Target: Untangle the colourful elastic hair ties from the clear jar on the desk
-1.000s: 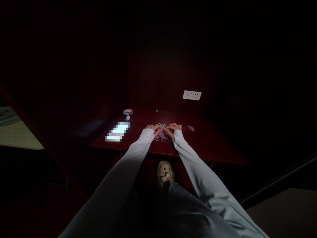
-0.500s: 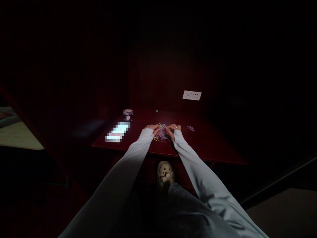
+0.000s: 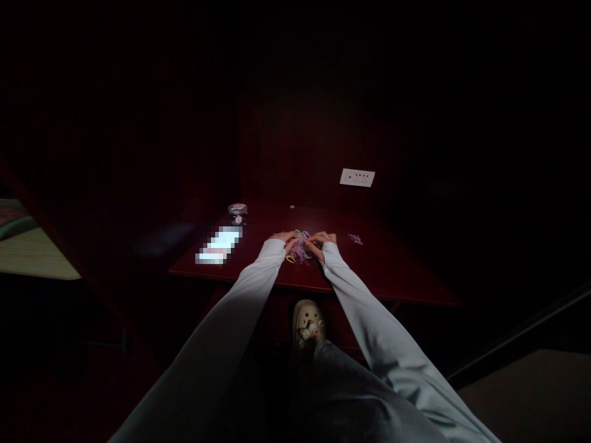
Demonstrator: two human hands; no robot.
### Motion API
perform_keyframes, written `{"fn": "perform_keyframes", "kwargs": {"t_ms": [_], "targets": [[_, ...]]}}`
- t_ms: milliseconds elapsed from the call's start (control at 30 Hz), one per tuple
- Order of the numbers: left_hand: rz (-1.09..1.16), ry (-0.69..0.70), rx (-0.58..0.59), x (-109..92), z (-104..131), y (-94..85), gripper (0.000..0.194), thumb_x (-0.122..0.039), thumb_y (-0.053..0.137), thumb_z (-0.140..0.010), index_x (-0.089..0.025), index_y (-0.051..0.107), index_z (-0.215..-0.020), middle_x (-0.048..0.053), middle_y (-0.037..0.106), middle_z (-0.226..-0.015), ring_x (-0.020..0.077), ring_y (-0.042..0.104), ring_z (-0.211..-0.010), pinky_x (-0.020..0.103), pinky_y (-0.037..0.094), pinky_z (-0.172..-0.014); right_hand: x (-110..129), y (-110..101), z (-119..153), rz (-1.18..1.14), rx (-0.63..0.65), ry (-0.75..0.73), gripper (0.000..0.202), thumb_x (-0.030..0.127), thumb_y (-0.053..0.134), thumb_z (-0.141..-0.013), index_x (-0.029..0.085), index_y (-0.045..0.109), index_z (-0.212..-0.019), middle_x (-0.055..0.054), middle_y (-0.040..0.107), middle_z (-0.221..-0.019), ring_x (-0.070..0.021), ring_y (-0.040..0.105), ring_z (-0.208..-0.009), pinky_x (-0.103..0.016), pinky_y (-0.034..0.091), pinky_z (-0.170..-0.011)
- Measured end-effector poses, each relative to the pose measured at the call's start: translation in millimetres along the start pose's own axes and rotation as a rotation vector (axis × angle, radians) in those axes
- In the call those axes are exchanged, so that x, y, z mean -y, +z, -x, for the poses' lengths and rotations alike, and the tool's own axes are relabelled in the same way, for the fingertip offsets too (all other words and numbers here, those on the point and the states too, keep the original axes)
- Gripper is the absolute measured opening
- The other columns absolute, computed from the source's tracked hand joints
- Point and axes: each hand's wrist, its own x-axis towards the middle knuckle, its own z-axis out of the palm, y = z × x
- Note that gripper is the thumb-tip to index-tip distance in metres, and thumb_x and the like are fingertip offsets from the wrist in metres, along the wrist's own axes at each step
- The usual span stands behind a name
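A loose pile of small coloured bands [image 3: 302,251], mostly purple and pink, lies on the dark red table [image 3: 258,271] between my hands. My left hand [image 3: 286,240] is at the left side of the pile, its fingers pinched together. From the right, my right hand [image 3: 322,242] reaches into the pile with thumb and fingers closed. Whatever each hand grips is too small to name. A yellow band [image 3: 290,259] rests just below my left hand. Apart from the pile, a small purple cluster [image 3: 355,239] lies on the right.
A bright pixelated rectangle [image 3: 219,246] lies on the table's left part, with a round clear container [image 3: 237,213] behind it. A small green ring [image 3: 292,207] is near the back. A white socket plate [image 3: 357,178] is on the wall. My shoe [image 3: 308,323] shows below the table edge.
My right hand's fingers have shifted slightly left and down over the pile. My left hand has hardly moved.
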Motion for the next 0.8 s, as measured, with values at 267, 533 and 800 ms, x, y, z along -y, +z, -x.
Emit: {"fn": "perform_keyframes", "kwargs": {"t_ms": [267, 533, 800], "targets": [[0.025, 0.012, -0.02, 3, -2, 7.6, 0.019, -0.025, 0.06, -0.1, -0.023, 0.078, -0.106, 0.005, 0.081, -0.114, 0.0213, 0.074, -0.108, 0.033, 0.057, -0.1, -1, 7, 0, -0.019, -0.06, 0.024, 0.043, 0.059, 0.056, -0.102, 0.028, 0.084, -0.092, -0.008, 0.072, -0.098, -0.0273, 0.053, -0.105, -0.043, 0.042, -0.098], [0.014, 0.064, 0.032, 1, -3, 7.2, 0.019, -0.024, 0.067, -0.097, -0.025, 0.081, -0.11, 0.004, 0.082, -0.118, 0.0221, 0.075, -0.109, 0.035, 0.058, -0.105, 0, -3, 0, -0.032, -0.017, -0.014, 0.034, 0.059, 0.069, -0.094, 0.03, 0.085, -0.089, -0.008, 0.071, -0.098, -0.0282, 0.054, -0.109, -0.046, 0.044, -0.099], [-0.02, 0.02, 0.052, -2, -2, 7.9, 0.016, -0.021, 0.069, -0.096, -0.025, 0.08, -0.107, 0.004, 0.082, -0.115, 0.0217, 0.075, -0.107, 0.032, 0.056, -0.101, 4, -5, -1, -0.039, -0.02, 0.017, 0.03, 0.054, 0.074, -0.09, 0.027, 0.082, -0.079, -0.009, 0.072, -0.099, -0.0288, 0.054, -0.11, -0.046, 0.043, -0.1]]}}
